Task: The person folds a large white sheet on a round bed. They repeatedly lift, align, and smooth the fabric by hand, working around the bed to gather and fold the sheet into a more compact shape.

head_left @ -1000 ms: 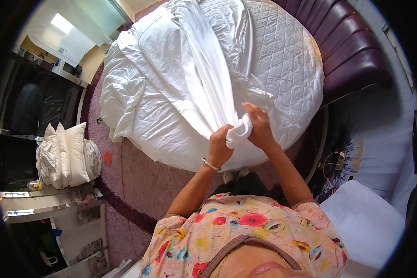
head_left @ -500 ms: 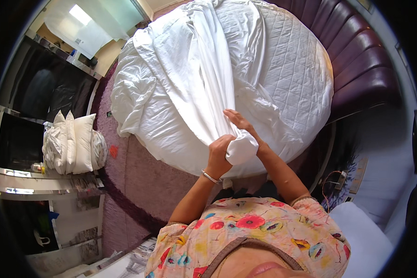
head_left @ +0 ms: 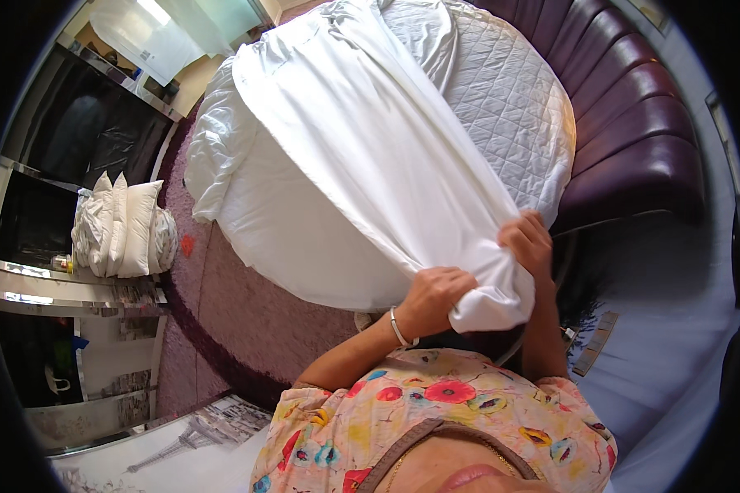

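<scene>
A white bed sheet (head_left: 370, 140) stretches in a wide band from the far side of the round bed (head_left: 304, 275) toward me. My left hand (head_left: 437, 297), with a white bracelet at its wrist, is closed round the sheet's near edge. Gripping the same end farther right is my right hand (head_left: 526, 240), its fingers curled over the cloth. Between and below the two hands a bunched end of the sheet hangs in folds. Under it, on the right, a quilted white mattress pad (head_left: 506, 107) shows.
A purple padded headboard (head_left: 641, 140) curves round the bed's right side. White pillows (head_left: 136, 230) are stacked at the left by black glossy panels (head_left: 86, 123). Purple carpet (head_left: 238, 304) lies between. Sheer curtains (head_left: 148, 37) hang at the far left.
Both hands have moved right and spread apart, the right one now gripping the sheet instead of resting along it. The narrow gathered sheet has opened into a wider, tauter band.
</scene>
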`<action>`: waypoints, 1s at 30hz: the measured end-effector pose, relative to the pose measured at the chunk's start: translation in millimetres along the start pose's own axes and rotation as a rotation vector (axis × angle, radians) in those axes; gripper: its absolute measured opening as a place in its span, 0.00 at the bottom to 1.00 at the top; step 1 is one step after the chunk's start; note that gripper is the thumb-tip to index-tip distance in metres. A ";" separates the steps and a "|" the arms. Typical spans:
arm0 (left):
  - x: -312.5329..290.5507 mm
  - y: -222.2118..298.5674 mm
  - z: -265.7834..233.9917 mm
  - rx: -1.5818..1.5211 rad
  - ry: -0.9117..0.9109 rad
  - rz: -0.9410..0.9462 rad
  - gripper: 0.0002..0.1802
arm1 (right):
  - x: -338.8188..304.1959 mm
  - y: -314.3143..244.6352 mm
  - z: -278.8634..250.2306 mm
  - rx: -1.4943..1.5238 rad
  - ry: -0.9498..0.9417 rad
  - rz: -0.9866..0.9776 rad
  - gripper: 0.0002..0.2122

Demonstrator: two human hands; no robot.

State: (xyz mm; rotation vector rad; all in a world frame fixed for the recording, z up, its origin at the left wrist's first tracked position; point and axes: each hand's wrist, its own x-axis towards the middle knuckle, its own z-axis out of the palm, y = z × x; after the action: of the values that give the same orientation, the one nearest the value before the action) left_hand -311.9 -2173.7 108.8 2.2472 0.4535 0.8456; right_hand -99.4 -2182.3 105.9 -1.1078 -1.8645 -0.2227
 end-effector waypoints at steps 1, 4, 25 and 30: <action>3.3 3.9 13.0 -0.030 -0.014 0.012 0.13 | -7.9 -0.4 -18.8 -0.038 -0.018 0.023 0.06; 18.9 6.4 45.6 -0.033 -0.115 -0.025 0.12 | -56.6 29.6 -46.5 -0.109 -0.149 0.111 0.06; -57.2 -127.1 171.8 0.529 -0.278 -0.253 0.21 | -48.6 -7.5 139.4 -0.169 -1.357 0.420 0.14; -63.4 -113.1 158.4 0.284 -0.343 -0.342 0.19 | -87.4 -3.5 176.3 -0.225 -1.308 0.449 0.09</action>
State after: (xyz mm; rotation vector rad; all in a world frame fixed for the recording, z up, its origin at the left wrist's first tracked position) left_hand -259.0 -2202.8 -86.8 2.4091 0.8018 0.2239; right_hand -196.8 -2139.0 -59.5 -2.0721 -2.5935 0.7512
